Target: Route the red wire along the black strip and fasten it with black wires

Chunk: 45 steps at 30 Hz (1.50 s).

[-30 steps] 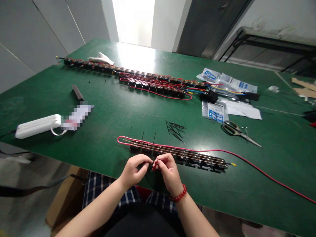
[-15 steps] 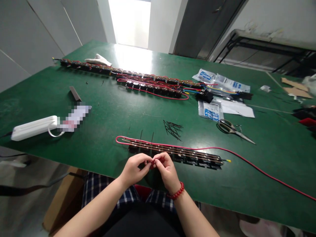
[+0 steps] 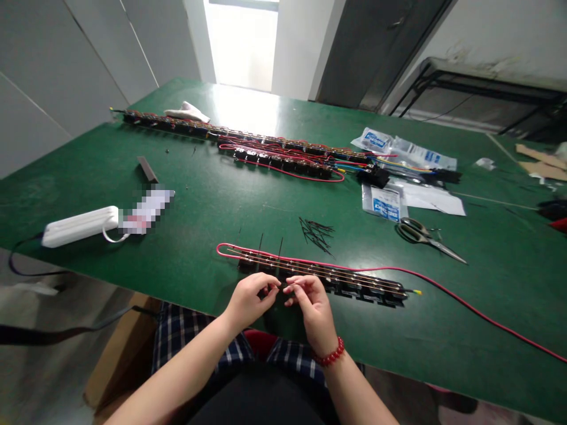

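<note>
My left hand (image 3: 254, 300) is closed in a pinch at the near side of a black strip (image 3: 345, 278) with bare copper-coloured rods along it. Facing it, my right hand (image 3: 313, 307) pinches too, thumb against fingers. Between the fingertips shows a thin dark bit, which looks like a black cable tie (image 3: 282, 285); most of it is hidden. A red wire (image 3: 319, 263) runs along the strip and loops round its left end. Two black ties (image 3: 280, 249) stick up from the strip's far side. Beyond lies a loose pile of black cable ties (image 3: 316, 233).
Scissors (image 3: 425, 237) lie to the right, near plastic bags (image 3: 385, 203) and white paper (image 3: 429, 198). Longer wired strips (image 3: 266, 139) stretch across the back. A white power strip (image 3: 82, 225) and a grey bar (image 3: 147, 170) are on the left.
My fingertips have moved slightly apart, with a small dark gap-spanning bit now between them. The whole scene has shifted a little to the right as the camera turned.
</note>
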Each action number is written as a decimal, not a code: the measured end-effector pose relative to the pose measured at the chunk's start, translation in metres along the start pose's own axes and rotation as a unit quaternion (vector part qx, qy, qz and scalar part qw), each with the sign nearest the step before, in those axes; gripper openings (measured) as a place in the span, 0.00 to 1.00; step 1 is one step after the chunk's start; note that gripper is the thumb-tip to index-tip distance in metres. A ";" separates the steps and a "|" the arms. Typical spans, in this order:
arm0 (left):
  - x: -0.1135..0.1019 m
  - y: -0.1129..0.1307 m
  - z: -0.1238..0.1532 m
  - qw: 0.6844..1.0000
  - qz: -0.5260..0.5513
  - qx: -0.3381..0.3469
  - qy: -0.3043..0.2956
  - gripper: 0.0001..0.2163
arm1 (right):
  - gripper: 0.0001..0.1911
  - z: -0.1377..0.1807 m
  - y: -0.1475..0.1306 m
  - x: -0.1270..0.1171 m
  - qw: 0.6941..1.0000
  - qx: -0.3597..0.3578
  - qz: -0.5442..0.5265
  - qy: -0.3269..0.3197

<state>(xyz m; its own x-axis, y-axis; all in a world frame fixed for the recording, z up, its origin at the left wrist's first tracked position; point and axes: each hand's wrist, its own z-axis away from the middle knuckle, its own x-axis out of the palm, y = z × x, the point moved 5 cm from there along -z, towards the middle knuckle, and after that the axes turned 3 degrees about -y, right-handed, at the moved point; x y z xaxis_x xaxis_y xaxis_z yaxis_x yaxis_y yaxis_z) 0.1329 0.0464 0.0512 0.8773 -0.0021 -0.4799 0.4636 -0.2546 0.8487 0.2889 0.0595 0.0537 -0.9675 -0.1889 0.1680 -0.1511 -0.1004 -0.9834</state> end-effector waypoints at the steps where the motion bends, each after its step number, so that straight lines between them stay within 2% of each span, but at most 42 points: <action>1: 0.000 0.000 0.000 1.000 -0.003 -0.001 0.001 0.06 | 0.06 0.000 -0.006 -0.004 1.000 -0.015 0.007 0.013; 4: 0.001 -0.001 -0.001 1.000 -0.011 -0.001 0.003 0.07 | 0.04 -0.002 -0.027 -0.023 0.990 -0.102 0.064 0.075; 6: 0.000 -0.001 -0.001 1.000 -0.013 -0.001 0.003 0.07 | 0.07 -0.001 -0.038 -0.034 0.964 -0.187 0.154 0.105; 8: 0.000 0.000 -0.001 1.000 -0.013 0.000 0.003 0.07 | 0.10 0.001 -0.042 -0.037 0.921 -0.263 0.274 0.085; 11: -0.001 0.000 -0.001 1.000 -0.014 0.004 0.009 0.07 | 0.15 0.006 -0.034 -0.034 0.858 -0.323 0.398 0.027; 14: -0.001 0.001 -0.001 1.000 -0.017 0.006 0.014 0.07 | 0.18 0.010 -0.023 -0.030 0.834 -0.342 0.433 0.003; 17: -0.001 0.001 0.000 1.000 -0.023 0.010 0.012 0.06 | 0.17 0.010 -0.016 -0.028 0.836 -0.328 0.439 -0.010; 21: 0.001 0.005 0.000 0.999 -0.044 0.030 0.007 0.08 | 0.14 0.003 -0.015 -0.029 0.859 -0.289 0.422 -0.004; 26: 0.011 0.021 -0.004 0.980 -0.168 0.104 -0.009 0.09 | 0.11 -0.004 -0.015 -0.032 0.887 -0.252 0.386 0.007; 31: 0.017 0.030 -0.024 0.958 -0.254 0.131 0.028 0.11 | 0.10 -0.005 -0.012 -0.034 0.905 -0.232 0.357 0.008; 34: 0.020 0.026 -0.037 0.948 -0.285 0.138 0.034 0.14 | 0.11 -0.004 -0.011 -0.034 0.907 -0.228 0.354 0.009; 38: 0.026 0.015 -0.045 0.945 -0.300 0.127 0.012 0.19 | 0.11 -0.005 -0.011 -0.034 0.907 -0.230 0.353 0.007; 45: 0.026 0.014 -0.044 0.944 -0.307 0.117 0.006 0.16 | 0.10 -0.006 -0.013 -0.032 0.897 -0.235 0.375 0.002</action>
<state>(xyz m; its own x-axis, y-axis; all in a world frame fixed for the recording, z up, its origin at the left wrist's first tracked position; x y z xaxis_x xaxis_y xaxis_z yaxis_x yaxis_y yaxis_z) 0.1679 0.0859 0.0599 0.4534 0.2259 -0.8622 0.8466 -0.4117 0.3373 0.3206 0.0723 0.0604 -0.8336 -0.0272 -0.5517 0.4742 0.4771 -0.7400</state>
